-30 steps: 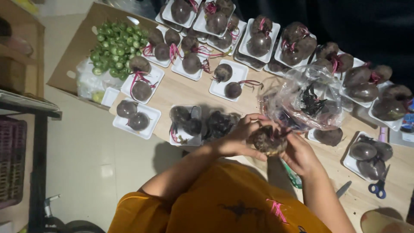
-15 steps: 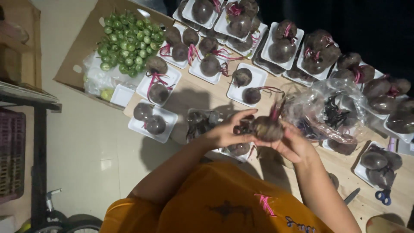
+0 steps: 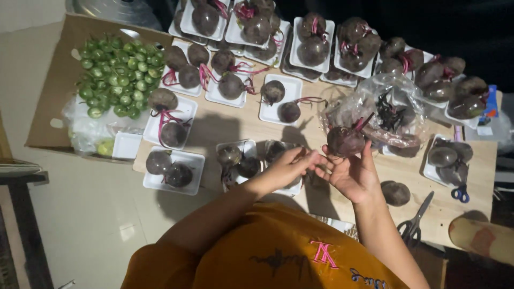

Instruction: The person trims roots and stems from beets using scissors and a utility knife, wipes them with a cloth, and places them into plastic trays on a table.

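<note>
My right hand (image 3: 350, 172) holds up a dark round beetroot (image 3: 345, 140) with short pink stem stubs, just in front of a clear plastic bag (image 3: 375, 109) of trimmings. My left hand (image 3: 292, 165) sits close beside it, fingers pinched near the right hand's fingertips; whether it holds anything I cannot tell. Under my left hand are white foam trays (image 3: 242, 147) with beetroots. I wear an orange shirt.
Many white trays of beetroots (image 3: 313, 51) cover the wooden table (image 3: 241, 124). A pile of small green round fruits (image 3: 115, 75) lies on cardboard at left. Grey scissors (image 3: 415, 222) and blue-handled scissors (image 3: 460, 190) lie at right, and a loose beetroot (image 3: 396, 192).
The view has shifted. My right hand has lifted the beetroot higher toward the plastic bag, and my left hand has come off it and drawn back beside the right hand's fingers.
</note>
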